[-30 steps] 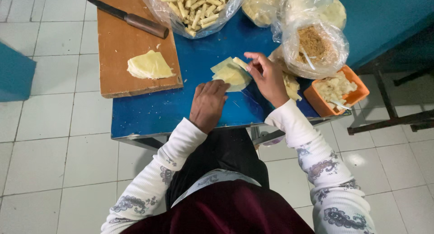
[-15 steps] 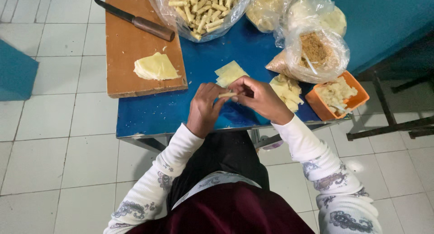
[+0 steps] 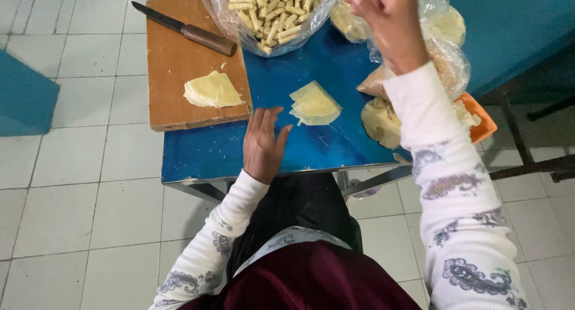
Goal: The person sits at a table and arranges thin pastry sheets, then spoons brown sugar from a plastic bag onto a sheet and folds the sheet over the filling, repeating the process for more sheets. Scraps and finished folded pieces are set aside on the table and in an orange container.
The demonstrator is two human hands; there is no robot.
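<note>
My left hand (image 3: 263, 145) rests flat on the blue table (image 3: 317, 157), fingers spread, just left of a small stack of pale yellow folded wrappers (image 3: 314, 104). My right hand (image 3: 386, 22) is lifted high beside the clear bag of rolled pastry sticks (image 3: 269, 10). Its fingers are curled, and I cannot see whether anything is in them. A second pile of wrappers (image 3: 211, 89) lies on the wooden cutting board (image 3: 173, 64).
A knife (image 3: 185, 29) with a wooden handle lies across the board's far end. Clear bags of filling (image 3: 449, 64) and pale dough (image 3: 380, 121) crowd the table's right side over an orange tray (image 3: 479, 118). White floor tiles surround the table.
Both hands were together above the table's front edge, working a wrapper. The right hand has since risen to the bag of rolls and the left has dropped flat onto the table.
</note>
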